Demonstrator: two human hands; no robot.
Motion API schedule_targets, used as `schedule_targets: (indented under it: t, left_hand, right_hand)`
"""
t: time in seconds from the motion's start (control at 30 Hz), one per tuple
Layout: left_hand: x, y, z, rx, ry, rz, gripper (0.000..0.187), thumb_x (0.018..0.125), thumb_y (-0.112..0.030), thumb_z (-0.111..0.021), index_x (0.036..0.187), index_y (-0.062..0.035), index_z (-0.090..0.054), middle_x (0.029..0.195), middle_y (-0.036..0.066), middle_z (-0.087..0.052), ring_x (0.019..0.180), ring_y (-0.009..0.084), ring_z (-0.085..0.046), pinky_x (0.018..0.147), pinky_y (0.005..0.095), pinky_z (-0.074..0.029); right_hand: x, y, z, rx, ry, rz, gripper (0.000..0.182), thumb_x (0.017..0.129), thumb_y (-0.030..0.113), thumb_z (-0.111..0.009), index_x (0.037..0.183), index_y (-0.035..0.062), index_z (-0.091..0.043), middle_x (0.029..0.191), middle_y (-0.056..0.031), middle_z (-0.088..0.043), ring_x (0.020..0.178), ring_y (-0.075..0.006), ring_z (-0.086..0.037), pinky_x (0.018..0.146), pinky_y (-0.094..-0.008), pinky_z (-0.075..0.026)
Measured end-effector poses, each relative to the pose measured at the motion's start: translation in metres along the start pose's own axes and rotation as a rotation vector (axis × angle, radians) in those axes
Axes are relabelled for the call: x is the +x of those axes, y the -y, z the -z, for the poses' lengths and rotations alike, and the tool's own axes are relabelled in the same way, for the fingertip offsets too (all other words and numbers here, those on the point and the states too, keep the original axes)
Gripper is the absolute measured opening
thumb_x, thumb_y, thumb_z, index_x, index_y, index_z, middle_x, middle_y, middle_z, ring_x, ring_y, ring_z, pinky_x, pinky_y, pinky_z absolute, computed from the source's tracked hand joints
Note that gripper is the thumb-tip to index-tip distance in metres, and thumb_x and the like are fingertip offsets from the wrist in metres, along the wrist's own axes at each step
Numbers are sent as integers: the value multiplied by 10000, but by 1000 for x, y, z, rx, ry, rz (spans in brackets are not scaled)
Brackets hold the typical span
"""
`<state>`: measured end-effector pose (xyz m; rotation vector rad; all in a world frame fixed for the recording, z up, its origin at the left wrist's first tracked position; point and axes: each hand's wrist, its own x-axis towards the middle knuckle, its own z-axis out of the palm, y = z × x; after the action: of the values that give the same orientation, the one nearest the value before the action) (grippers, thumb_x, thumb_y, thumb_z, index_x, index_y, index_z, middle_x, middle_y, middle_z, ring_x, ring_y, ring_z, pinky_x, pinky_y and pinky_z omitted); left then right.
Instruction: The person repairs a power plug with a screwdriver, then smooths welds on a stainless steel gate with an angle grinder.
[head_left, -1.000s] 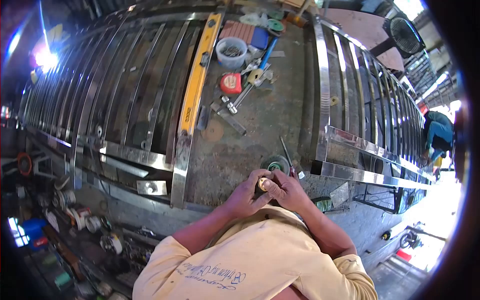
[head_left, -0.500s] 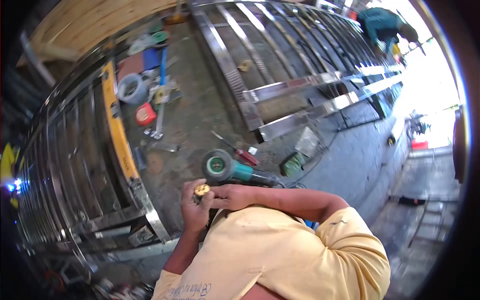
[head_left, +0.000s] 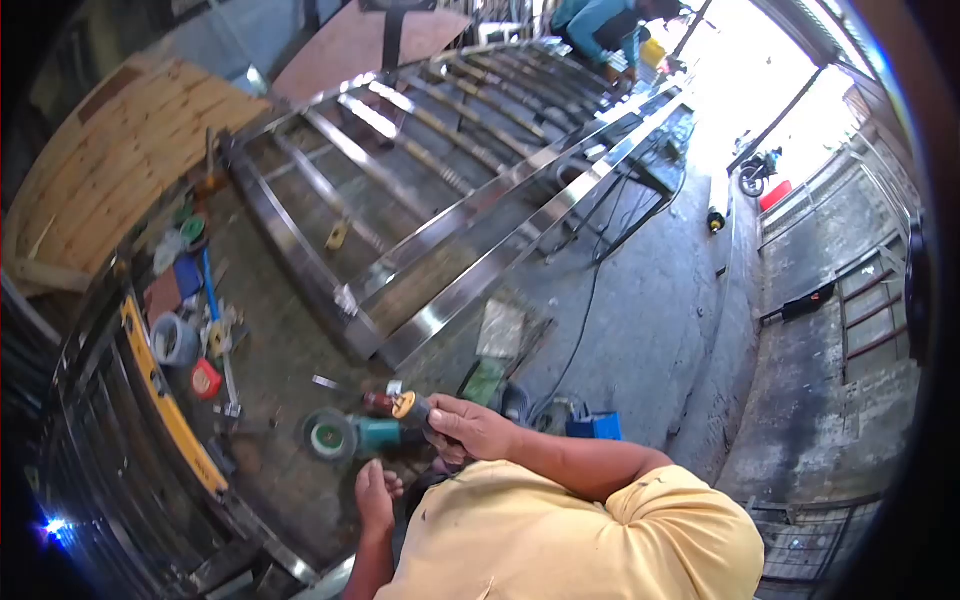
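My right hand (head_left: 470, 430) is wrapped round a dark tool with a round yellow end (head_left: 403, 405), held above the green body of an angle grinder (head_left: 378, 434). My left hand (head_left: 376, 492) is below the grinder's disc, fingers loosely bent and apart, with nothing visible in it. Just behind the yellow end lies a red-handled screwdriver (head_left: 376, 401), partly covered.
Shiny metal frames (head_left: 285, 232) stretch ahead and at left. A yellow level (head_left: 170, 400), red tape measure (head_left: 206, 379), white tub (head_left: 175, 341) and blue box (head_left: 594, 426) lie around. A co-worker (head_left: 600, 35) bends over the frame's far end.
The view has swung to the right and up. My hands have parted: the yellow-ended tool, earlier between both, is now in my right hand, while my left hand has come away lower.
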<state>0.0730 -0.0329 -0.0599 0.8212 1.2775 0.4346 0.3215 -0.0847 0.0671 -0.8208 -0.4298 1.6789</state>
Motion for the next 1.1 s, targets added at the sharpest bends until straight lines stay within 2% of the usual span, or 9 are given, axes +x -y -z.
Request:
schedule_targets:
  t: [0.23,0.3,0.37,0.4,0.5,0.7,0.8,0.9,1.1]
  left_hand:
    - [51,-3,-82,-177,-385,201,585,928,-628,-656,1167,-105,-551,949,89,-627,649,198,-603,480,382,-484]
    - [49,-19,-116,-222,-571,97,585,890,-568,-739,1145,-64,-586,1030,116,-666,731,235,-665,549,435,-540]
    - [121,30,-84,-268,-684,16,601,831,-491,-829,1141,-26,-606,1083,117,-686,798,274,-701,638,478,-583]
    - [90,1,-109,-361,-657,37,566,806,-404,-864,1129,-9,-618,1085,114,-687,829,298,-705,716,489,-598]
    - [155,43,-64,-348,-672,-31,405,787,-361,-779,1052,-99,-623,977,87,-671,752,277,-675,702,461,-580]
    - [115,12,-91,-429,-691,59,387,791,-344,-750,1008,-79,-571,919,96,-624,759,270,-646,710,439,-565]
    - [109,28,-79,-505,-528,-44,420,773,-362,-741,1044,-86,-577,927,96,-620,789,281,-645,753,429,-559]
    - [66,32,-116,-639,-599,-297,391,767,-398,-712,1014,-122,-586,910,92,-654,772,291,-660,739,430,-573]
    - [-24,2,-196,-697,-82,-332,539,798,-414,-685,1190,-57,-586,983,111,-662,827,263,-672,752,418,-579]
  right_hand:
    - [-94,88,60,-185,-39,139,316,1105,402,-490,1180,99,-540,791,46,-469,578,-40,-402,514,-223,-355]
    - [-130,105,88,-213,-33,186,306,1096,369,-524,1248,104,-548,814,55,-473,617,-34,-408,529,-230,-346]
    - [-171,124,114,-279,-24,238,306,1088,346,-547,1274,104,-554,833,58,-482,640,-32,-418,535,-230,-341]
    - [-190,130,130,-355,-73,272,318,1074,326,-575,1297,100,-562,823,63,-485,643,-34,-422,537,-231,-333]
    - [-241,137,196,-216,-201,386,295,1052,316,-613,1235,87,-575,813,5,-533,599,-65,-447,503,-251,-348]
    - [-353,193,266,-231,-721,640,343,1105,431,-450,1178,106,-533,723,-15,-540,528,-82,-474,452,-246,-372]
    - [-420,214,275,-438,-979,828,458,1105,510,-370,1195,87,-522,640,2,-498,453,-75,-424,418,-230,-347]
    - [-480,217,278,-436,-1268,896,523,1097,564,-329,1200,90,-524,555,44,-440,411,-55,-388,387,-221,-328]
    - [-514,234,294,-651,-1543,719,603,1072,623,-347,1189,72,-562,582,46,-423,436,-52,-410,409,-220,-346]
